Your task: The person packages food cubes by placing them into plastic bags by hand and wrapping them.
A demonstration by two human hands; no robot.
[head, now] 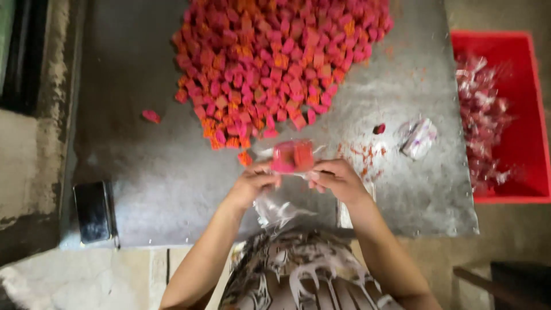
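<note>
Grey metal table (143, 172), surface scuffed and stained. Pale concrete floor (74, 281) below. Weathered wall (34, 138) at left. Dark furniture edge (505, 281) lower right. Lighting dim.

Both hands meet over the metal table (172, 189): the left hand (252, 185) and the right hand (337, 179) pinch a clear plastic wrapper (281, 209) around two pink-red blocks (293, 156) held just above the fingertips. Beyond the hands spreads a big heap of pink and orange blocks (275, 63), with one stray orange block (245, 158) just beside the left hand. To the right of the right hand lies a small wrapped packet (419, 138), farther right a red crate (525, 120) of wrapped pieces, and well left of the left hand a dark phone (93, 211).
</note>
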